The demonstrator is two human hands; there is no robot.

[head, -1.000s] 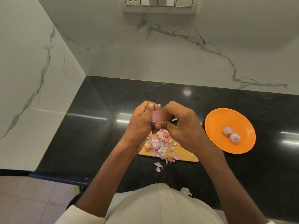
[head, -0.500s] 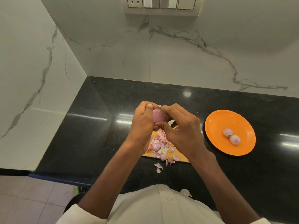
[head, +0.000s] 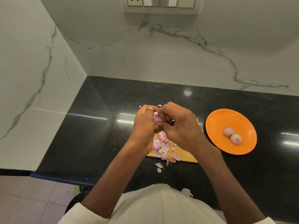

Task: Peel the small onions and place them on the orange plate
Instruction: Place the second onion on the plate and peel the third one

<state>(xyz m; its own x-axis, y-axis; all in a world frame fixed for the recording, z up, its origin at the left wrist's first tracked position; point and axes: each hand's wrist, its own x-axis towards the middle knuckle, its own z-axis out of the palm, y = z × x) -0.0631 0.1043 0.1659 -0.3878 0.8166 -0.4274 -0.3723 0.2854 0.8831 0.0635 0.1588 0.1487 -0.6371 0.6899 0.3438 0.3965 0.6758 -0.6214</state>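
A small onion (head: 156, 118) held up between both hands, over the board.

The left hand (head: 144, 126) curls round the pink onion while the right hand (head: 176, 125) pinches at its top, fingers bent onto the skin. Below them a wooden cutting board (head: 186, 156) carries a heap of peels (head: 163, 146). To the right, apart from the board, the orange plate (head: 215, 120) holds two peeled onions (head: 232, 135) touching each other on the black counter (head: 97, 126).

Just one head-worn cam here, so nothing was shared between views. It looked forward and steeply down, close over the glossy black stone surface (head: 90, 126), facing the white marble wall (head: 186, 59).
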